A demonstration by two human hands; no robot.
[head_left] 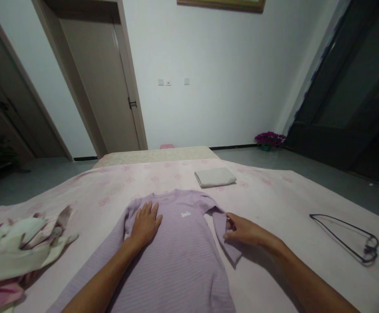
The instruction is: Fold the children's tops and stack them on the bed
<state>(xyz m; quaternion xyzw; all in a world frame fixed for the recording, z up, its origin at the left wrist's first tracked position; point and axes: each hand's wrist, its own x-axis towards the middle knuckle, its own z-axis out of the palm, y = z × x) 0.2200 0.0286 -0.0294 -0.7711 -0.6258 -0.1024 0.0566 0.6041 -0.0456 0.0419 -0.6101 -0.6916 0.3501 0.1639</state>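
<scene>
A lilac long-sleeved shirt (179, 256) with a small white print on the chest lies spread out on the pink-flowered cloth, neckline pointing away from me. My left hand (146, 224) rests flat on its upper left chest, fingers stretched out. On the other side, my right hand (244, 230) pinches the right sleeve between thumb and fingers, around its middle. That sleeve hangs bent down beside the body of the shirt. The left sleeve runs down under my left forearm, and the hem is out of view.
A folded off-white cloth (215, 177) lies beyond the shirt. Crumpled clothes (22, 248) are heaped at the left. A black wire hanger (349, 234) lies at the right on the flowered cover (274, 195). Purple flowers (269, 139) stand on the floor behind.
</scene>
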